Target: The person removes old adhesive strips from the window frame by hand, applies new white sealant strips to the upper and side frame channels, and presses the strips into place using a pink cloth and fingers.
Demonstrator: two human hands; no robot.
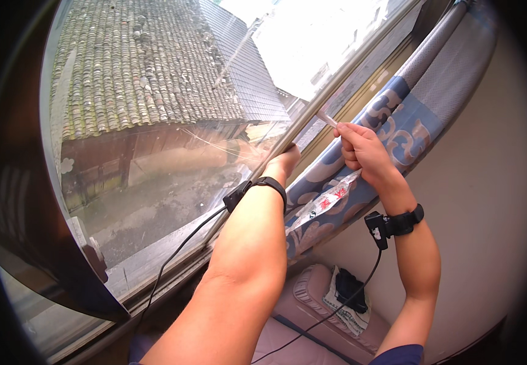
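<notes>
My right hand [365, 151] is closed in a pinch on a crumpled clear-and-white plastic bag [330, 199] with red print. A narrow twisted end of the bag sticks out past the fingertips toward the window frame [312, 125], while the rest hangs below the palm. To its left, my left hand [284, 161] curls round the edge of that metal frame; some of its fingers are hidden. Just behind the bag hangs a blue-grey patterned curtain [418, 131], gathered to the right of the window opening.
Through the glass shows a tiled roof [147, 67]. Each wrist wears a black strapped device with a cable [175, 252] trailing down. Below stands a padded pink bed end [312, 292] with dark folded cloth [350, 291] on it. A pale wall [476, 201] rises at right.
</notes>
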